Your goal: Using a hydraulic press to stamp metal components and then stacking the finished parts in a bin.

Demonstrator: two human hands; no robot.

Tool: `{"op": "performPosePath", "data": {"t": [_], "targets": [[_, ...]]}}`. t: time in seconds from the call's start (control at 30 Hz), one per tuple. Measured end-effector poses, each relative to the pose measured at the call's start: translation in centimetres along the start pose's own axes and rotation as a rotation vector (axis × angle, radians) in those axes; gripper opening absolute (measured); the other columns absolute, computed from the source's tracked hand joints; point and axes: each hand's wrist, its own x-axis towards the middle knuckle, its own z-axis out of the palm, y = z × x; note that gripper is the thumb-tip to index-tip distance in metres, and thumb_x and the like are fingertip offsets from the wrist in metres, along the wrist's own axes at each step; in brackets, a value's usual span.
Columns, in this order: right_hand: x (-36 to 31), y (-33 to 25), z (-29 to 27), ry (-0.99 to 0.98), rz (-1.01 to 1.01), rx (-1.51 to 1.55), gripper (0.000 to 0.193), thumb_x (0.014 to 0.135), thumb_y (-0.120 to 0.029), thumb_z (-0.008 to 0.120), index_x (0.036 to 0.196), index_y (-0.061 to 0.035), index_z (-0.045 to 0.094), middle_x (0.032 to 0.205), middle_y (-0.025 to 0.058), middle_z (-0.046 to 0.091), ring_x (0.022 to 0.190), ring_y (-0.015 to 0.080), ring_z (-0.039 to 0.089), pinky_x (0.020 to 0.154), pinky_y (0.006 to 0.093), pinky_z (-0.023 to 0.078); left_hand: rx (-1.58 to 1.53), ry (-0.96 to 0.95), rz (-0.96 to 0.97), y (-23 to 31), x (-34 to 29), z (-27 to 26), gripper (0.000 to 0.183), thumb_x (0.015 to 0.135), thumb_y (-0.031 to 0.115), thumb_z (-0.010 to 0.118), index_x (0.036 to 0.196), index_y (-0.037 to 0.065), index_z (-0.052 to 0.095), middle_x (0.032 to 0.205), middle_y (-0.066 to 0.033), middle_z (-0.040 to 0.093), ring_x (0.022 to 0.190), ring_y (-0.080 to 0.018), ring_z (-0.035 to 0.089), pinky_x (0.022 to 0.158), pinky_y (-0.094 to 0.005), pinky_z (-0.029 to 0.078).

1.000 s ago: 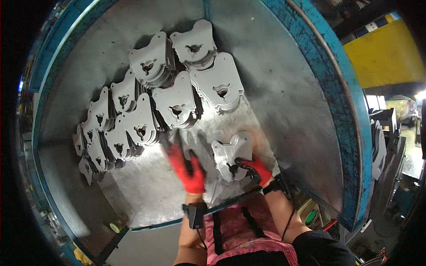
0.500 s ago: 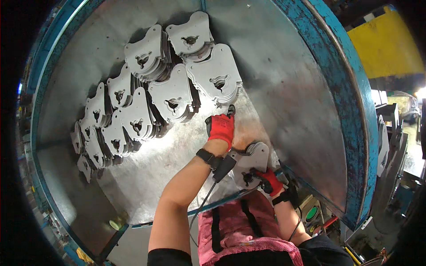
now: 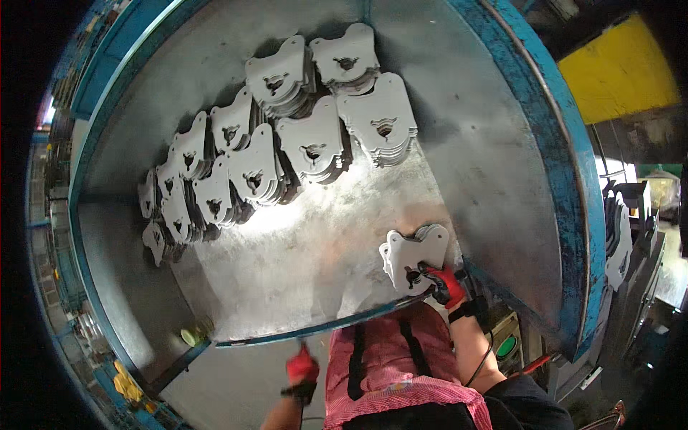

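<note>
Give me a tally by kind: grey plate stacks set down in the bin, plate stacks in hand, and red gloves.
Set-down grey plate stacks: 12 (the far-left ones overlap)
Held plate stack, in the right hand: 1
Red gloves: 2
Total: 15

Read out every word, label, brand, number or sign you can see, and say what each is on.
No text can be read.
Plates, bin, yellow panel: no legible writing.
Left hand and right hand, in red gloves: no legible print.
Clutter at left edge: too small, blurred.
</note>
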Motion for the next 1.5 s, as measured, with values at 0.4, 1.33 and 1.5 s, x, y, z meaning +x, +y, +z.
{"op": "performPosePath", "data": {"t": [0.4,1.33,1.5], "targets": [[1.1,0.4,-0.1,0.052,-0.009,-0.017,0.035,0.082,-0.015,0.066,0.112,-0.0002,0.059,0.101,0.0079,0.065,0.088,0.018,0.062,0.075,0.0298,0.051,-0.381,0.007,-0.622,-3.8,-0.7,2.0,0.045,0.082,0.047,0.06,0.077,0.002,0.066,0.078,-0.0195,0.063,0.076,-0.0348,0.062,0.064,-0.0444,0.047],[1.6,-10.3,9.5,0.509,-0.62,-1.43,0.064,0.077,-0.025,0.068,0.129,0.001,0.042,0.129,0.0249,0.044,0.118,0.0405,0.044,0.098,0.0447,0.038,-1.656,0.099,0.186,30.8,22.6,-14.2,0.081,0.081,0.029,0.066,0.142,-0.001,0.022,0.14,-0.0244,0.033,0.13,-0.0345,0.033,0.105,-0.0369,0.03],[5.2,-10.1,9.7,0.51,-0.667,-1.123,0.069,0.076,-0.025,0.068,0.133,0.0007,0.038,0.131,0.0253,0.043,0.121,0.0387,0.043,0.1,0.0432,0.037,-1.525,0.324,0.436,28.6,23.7,-12.9,0.07,0.085,0.022,0.063,0.139,-0.006,0.027,0.138,-0.0217,0.039,0.128,-0.0287,0.037,0.105,-0.0332,0.029]]}}
